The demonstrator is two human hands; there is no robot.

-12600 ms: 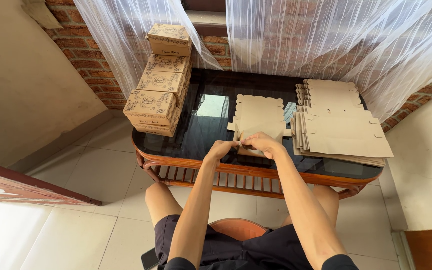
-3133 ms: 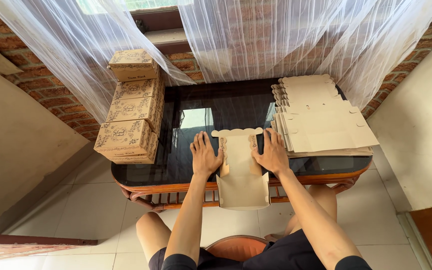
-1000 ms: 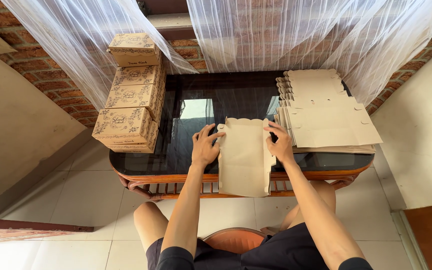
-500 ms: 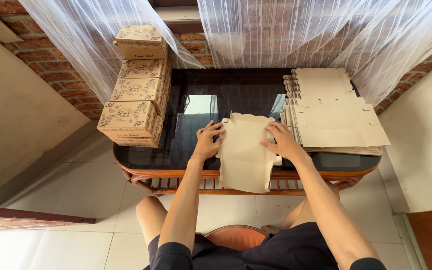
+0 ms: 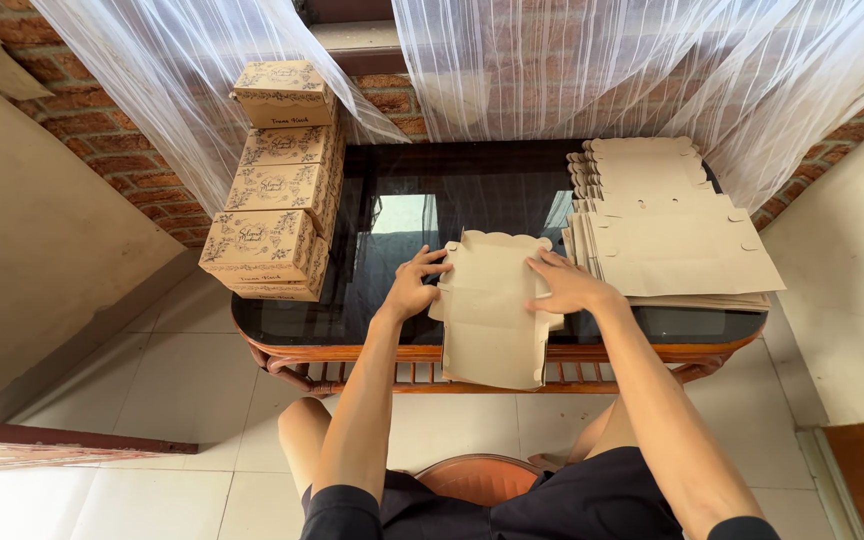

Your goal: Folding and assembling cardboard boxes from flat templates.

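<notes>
A flat brown cardboard box blank (image 5: 490, 320) with a scalloped far edge lies on the dark glass table (image 5: 412, 200), its near end hanging over the front rim. My left hand (image 5: 412, 285) grips the blank's left side flap with bent fingers. My right hand (image 5: 564, 283) presses flat on the blank's right side, fingers spread over the fold.
A pile of unfolded brown blanks (image 5: 667, 235) covers the table's right part. Several folded, printed brown boxes (image 5: 274, 190) are stacked at the left end, against the brick wall. White sheer curtains (image 5: 572, 70) hang behind. My knees and an orange stool (image 5: 477, 475) are below, on pale floor tiles.
Over the last second my right hand has moved from the blank's right edge onto its surface, pressing the side flap inward. My left hand stayed at the left flap. The view has shifted slightly.
</notes>
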